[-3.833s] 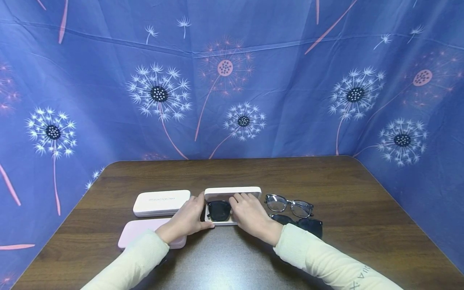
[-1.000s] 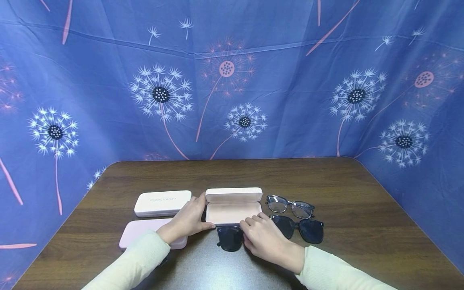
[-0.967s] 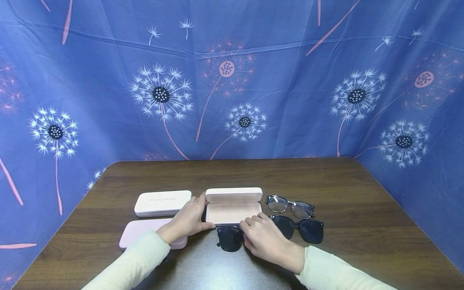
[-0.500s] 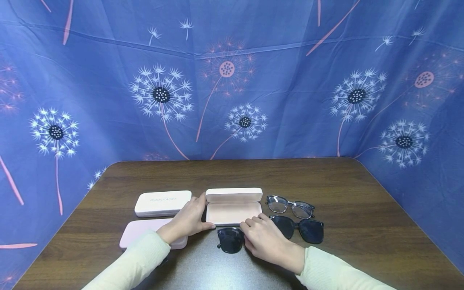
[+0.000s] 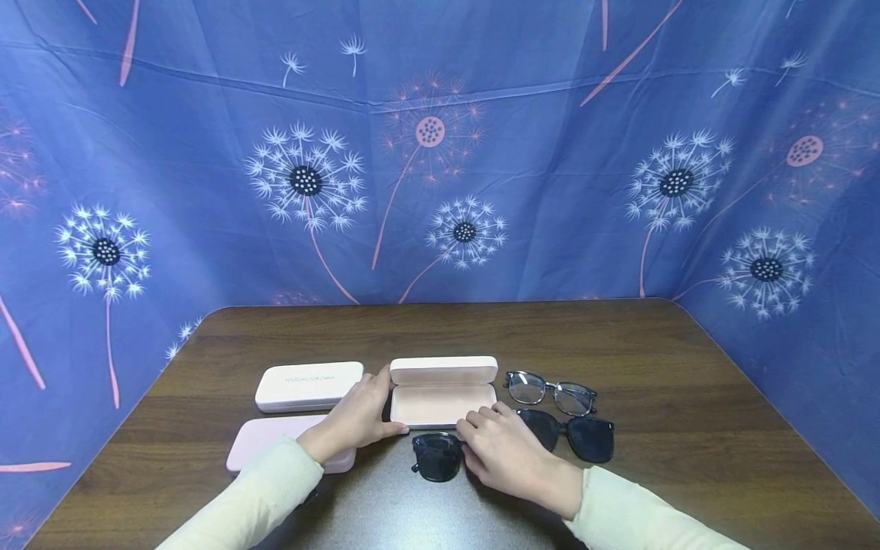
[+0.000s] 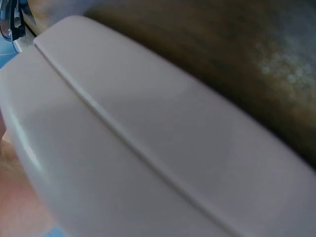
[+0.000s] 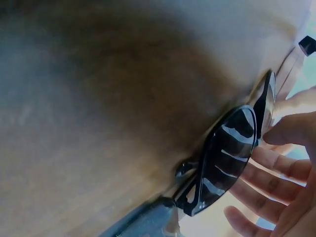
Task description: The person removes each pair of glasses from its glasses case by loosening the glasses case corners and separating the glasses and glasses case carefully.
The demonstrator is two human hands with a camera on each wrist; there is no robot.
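An open white glasses case with a pale lining stands in the middle of the table in the head view, its lid raised at the back. My left hand grips its left end, thumb at the front corner and fingers at the rear. Just in front of the case is a pair of black sunglasses. My right hand pinches them at their right side and covers the right lens. Dark lenses of the sunglasses show at the fingertips in the right wrist view. Most of the left hand is hidden in its wrist view.
Left of the open case lie a closed white case and a closed pink case, partly under my left wrist. On the right lie clear-lens eyeglasses and another pair of dark sunglasses, partly behind my right hand. A blue curtain backs the table.
Earlier the sunglasses lay inside the open case under my right hand. They have come out to its front with that hand, and lately shifted only slightly nearer me. My left hand stays put.
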